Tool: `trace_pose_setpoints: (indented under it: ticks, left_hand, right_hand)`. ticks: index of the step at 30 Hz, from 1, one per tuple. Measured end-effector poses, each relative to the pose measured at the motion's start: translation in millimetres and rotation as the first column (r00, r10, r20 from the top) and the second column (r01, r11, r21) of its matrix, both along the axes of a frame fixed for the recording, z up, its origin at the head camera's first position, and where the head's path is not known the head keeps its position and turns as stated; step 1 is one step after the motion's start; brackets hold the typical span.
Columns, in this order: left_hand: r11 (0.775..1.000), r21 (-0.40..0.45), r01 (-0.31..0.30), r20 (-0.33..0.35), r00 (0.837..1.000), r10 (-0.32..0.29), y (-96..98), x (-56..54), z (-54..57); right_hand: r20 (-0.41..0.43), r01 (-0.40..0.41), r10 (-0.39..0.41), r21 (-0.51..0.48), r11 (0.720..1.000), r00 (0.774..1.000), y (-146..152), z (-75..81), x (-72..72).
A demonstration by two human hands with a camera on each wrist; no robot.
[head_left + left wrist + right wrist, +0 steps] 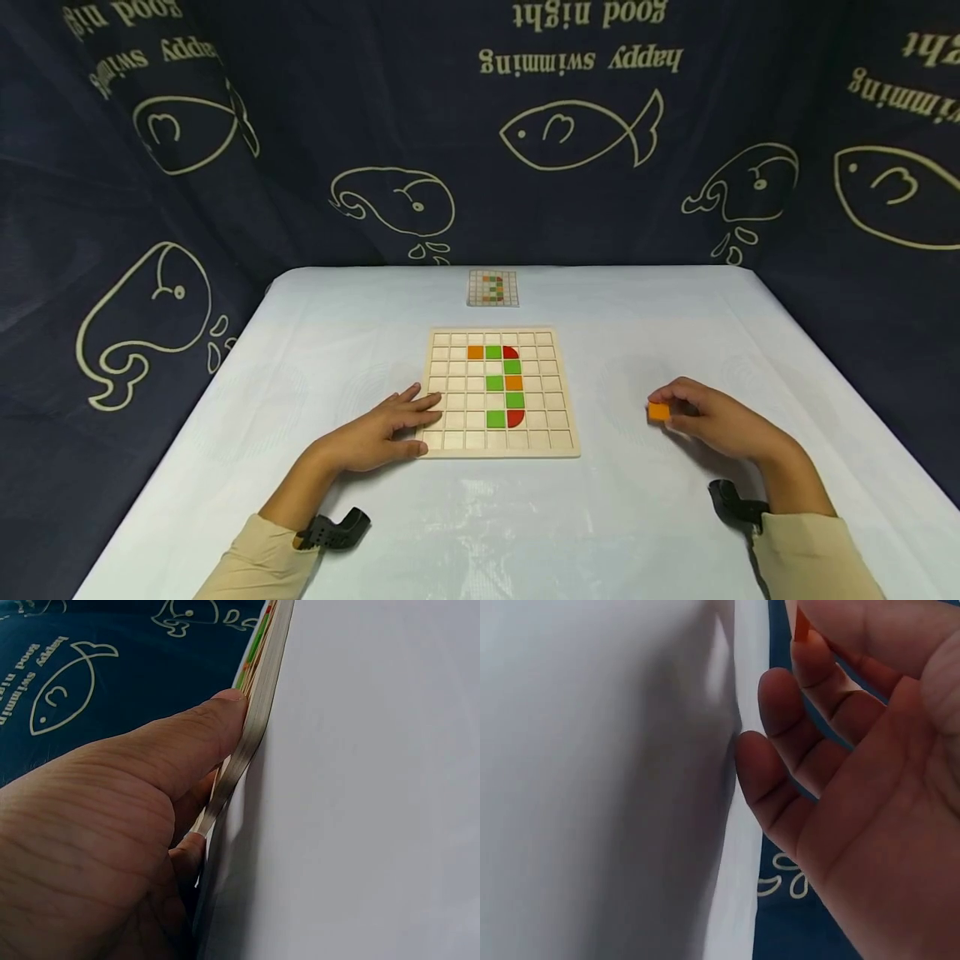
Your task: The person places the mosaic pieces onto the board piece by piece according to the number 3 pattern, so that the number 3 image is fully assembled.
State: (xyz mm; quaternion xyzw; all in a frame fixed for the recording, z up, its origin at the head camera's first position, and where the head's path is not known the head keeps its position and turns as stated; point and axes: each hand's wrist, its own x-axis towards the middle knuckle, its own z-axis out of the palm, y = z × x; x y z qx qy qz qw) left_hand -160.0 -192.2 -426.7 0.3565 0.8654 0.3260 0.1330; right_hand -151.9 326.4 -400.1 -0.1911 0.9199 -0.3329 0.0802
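A wooden grid board [551, 392] lies mid-table with orange, green and red pieces set in several cells. The red pieces [515, 418] each have a rounded corner; the green [497, 419] and orange [476, 352] ones are square. My left hand [382, 432] rests on the board's left edge, fingers spread over the border and thumb at the near left corner. In the left wrist view the thumb [202, 731] lies against the board's side. Off to the right, my right hand [723, 421] pinches an orange square block [658, 412] between thumb and fingers; only a sliver of it shows in the right wrist view.
Behind the board lies a small pattern card [492, 288] printed with a similar grid of coloured shapes. A white cloth [510, 525] covers the table. Dark blue curtains [420, 100] with fish and whale drawings hang behind and at both sides.
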Motion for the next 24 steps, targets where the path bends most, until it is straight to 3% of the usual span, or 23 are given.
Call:
trace_pose_setpoints:
  ticks: [13, 24]
  left_hand:
    - [1.000, -0.006, -0.004, 0.003, 1.000, 0.004, -0.2, 1.0, 1.0]
    - [1.000, -0.003, -0.015, 0.018, 1.000, 0.015, -0.2, 2.1, 2.1]
  right_hand:
    - [0.035, -0.003, 0.005, -0.067, 0.998, 0.999, -38, 2.8, -21.1]
    - [0.031, -0.073, 0.075, -0.080, 0.994, 0.997, -82, 10.2, -37.0]
